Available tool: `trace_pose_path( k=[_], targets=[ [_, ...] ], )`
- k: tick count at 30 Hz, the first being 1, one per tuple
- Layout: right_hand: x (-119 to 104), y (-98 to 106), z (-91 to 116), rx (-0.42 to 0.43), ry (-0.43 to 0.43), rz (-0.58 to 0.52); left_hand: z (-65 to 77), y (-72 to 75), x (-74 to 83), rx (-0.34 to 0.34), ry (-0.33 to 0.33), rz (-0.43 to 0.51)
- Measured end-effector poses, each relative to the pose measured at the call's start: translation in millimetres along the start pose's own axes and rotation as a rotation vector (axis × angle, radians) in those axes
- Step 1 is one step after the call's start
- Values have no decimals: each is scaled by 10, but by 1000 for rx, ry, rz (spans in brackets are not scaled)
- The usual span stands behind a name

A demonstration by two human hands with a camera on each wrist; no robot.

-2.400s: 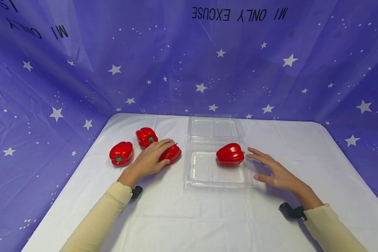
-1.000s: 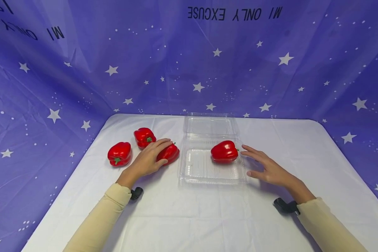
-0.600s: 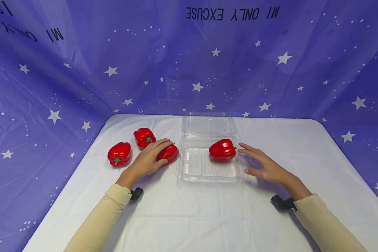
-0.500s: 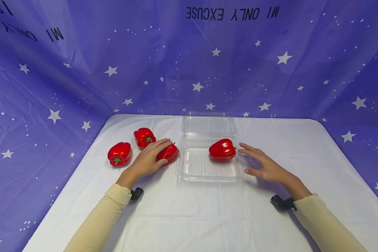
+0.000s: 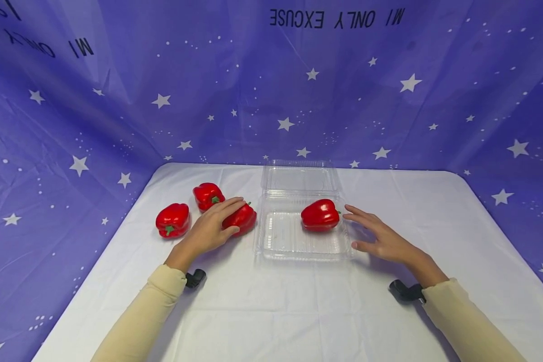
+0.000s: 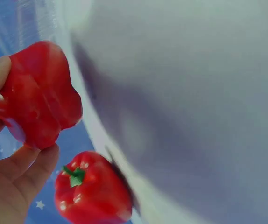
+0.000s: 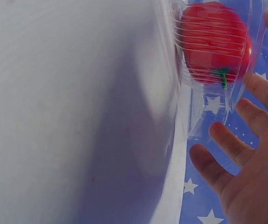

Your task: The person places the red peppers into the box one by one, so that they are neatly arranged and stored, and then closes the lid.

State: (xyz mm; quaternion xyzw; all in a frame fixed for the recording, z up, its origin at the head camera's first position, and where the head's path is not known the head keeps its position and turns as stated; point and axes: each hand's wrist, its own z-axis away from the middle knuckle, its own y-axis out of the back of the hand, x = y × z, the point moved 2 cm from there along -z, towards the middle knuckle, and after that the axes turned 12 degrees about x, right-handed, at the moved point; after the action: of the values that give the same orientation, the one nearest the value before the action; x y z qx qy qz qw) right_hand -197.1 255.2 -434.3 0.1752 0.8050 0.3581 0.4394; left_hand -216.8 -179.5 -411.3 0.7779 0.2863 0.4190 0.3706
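Observation:
My left hand point(image 5: 208, 229) grips a red bell pepper point(image 5: 241, 220) left of the clear plastic clamshell container point(image 5: 278, 246). In the left wrist view, the thumb and fingertips hold this bell pepper point(image 6: 40, 93) from opposite sides. Another red bell pepper point(image 5: 320, 215) lies on its side inside the container's base, its green stem pointing right. Close by the container's right wall is my right hand point(image 5: 384, 241), fingers spread and nothing in its grasp. The right wrist view shows its fingertips near the ribbed wall, with the pepper point(image 7: 213, 42) seen through the plastic.
Two more red bell peppers, one nearer point(image 5: 173, 221) and one farther back point(image 5: 208, 196), lie left of the left hand. The container's lid point(image 5: 300, 178) is folded back toward the purple star-patterned curtain point(image 5: 253, 100). A white cloth point(image 5: 276, 311) covers the table.
The left hand and its bell pepper have shifted very slightly up and left since half a second ago. The right hand stays beside the container; earlier, the whole view shifted slightly.

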Motion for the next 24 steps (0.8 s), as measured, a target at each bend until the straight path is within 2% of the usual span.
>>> trace_pose_path(
  k=[7, 11, 18, 24],
  targets=[
    [-10, 19, 5, -8, -9, 17, 20, 203, 124, 110, -55, 61],
    [-8, 19, -4, -13, -17, 18, 29, 264, 217, 156, -98, 88],
    [10, 9, 6, -11, -7, 7, 52, 323, 433, 174, -200, 86],
    [12, 23, 1, -10, -10, 10, 31, 352, 530, 153, -207, 73]
  ],
)
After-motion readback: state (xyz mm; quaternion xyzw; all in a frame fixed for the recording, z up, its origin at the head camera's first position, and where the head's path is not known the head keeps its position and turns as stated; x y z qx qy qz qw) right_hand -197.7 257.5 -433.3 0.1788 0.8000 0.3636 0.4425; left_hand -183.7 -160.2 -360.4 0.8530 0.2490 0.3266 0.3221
